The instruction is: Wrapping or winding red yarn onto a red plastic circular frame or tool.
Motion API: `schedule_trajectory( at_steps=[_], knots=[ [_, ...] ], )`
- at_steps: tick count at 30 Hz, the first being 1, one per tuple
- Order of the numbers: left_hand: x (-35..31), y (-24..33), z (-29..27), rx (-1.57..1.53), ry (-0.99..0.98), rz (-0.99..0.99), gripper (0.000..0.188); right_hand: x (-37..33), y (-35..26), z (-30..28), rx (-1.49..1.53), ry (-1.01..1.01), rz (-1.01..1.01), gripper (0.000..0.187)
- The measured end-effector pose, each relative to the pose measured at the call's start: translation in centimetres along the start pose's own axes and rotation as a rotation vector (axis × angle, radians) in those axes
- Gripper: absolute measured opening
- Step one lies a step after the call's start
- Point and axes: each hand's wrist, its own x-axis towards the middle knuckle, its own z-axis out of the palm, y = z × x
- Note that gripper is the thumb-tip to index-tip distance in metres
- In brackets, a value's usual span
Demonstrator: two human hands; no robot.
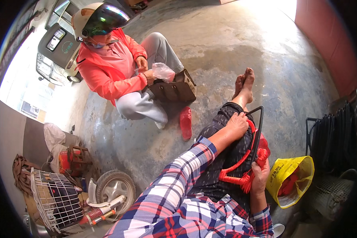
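The frame [258, 137] is over the legs [228, 148] (bag [277, 174] at right).

Garage-like room, concrete floor [297, 119], parked vehicle [60, 48], wheel [114, 189]

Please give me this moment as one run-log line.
left hand: holding black frame, partly red-wrapped | right hand: holding red cord bundle | yellow bag: open, right of that hand, red material inside
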Motion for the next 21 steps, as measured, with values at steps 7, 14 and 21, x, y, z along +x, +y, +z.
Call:
schedule_trajectory(
  at_steps=[7, 14, 21],
  knots=[
    [0.12, 0.00, -0.05, -0.017, -0.032, 0.003, 0.025, 0.01, -0.33, 0.41, 0.010, -0.014, -0.006, 0.046],
    [-0.03, 0.03, -0.15, -0.002, -0.008, 0.002, 0.024, -0.02, -0.25, 0.04, -0.005, -0.017, -0.002, 0.046],
    [0.12, 0.13, 0.05, -0.001, -0.001, 0.001, 0.023, -0.05, 0.07, -0.30, -0.006, -0.001, 0.018, 0.049]
  ],
)
